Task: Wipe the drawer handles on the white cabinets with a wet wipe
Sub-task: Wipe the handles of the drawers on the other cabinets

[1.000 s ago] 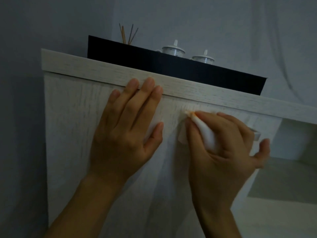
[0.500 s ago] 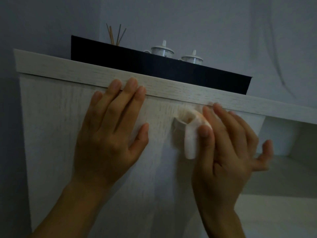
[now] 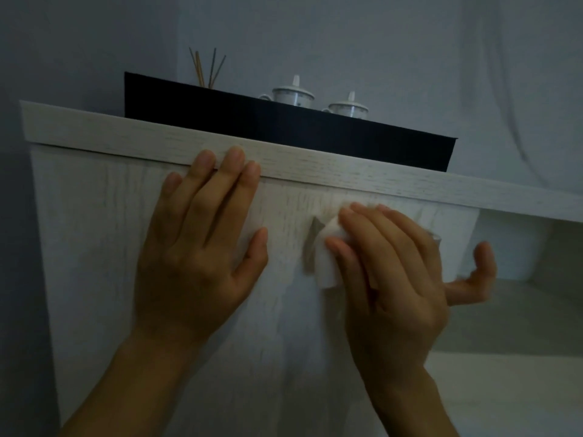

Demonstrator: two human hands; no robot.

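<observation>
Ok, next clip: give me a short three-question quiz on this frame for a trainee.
1. True or false: the left hand holds the wet wipe.
2. How many lidded cups show above the black box? A one, B two, C three.
3. Fill in: the right hand presses the wet wipe onto the drawer ____.
Key: 1 false, it lies flat on the drawer front; 2 B; 3 handle.

The left hand (image 3: 195,263) and right hand (image 3: 388,279) are bare, the forearms (image 3: 132,383) too — slim fingers (image 3: 220,197) end in short, rounded nails.
</observation>
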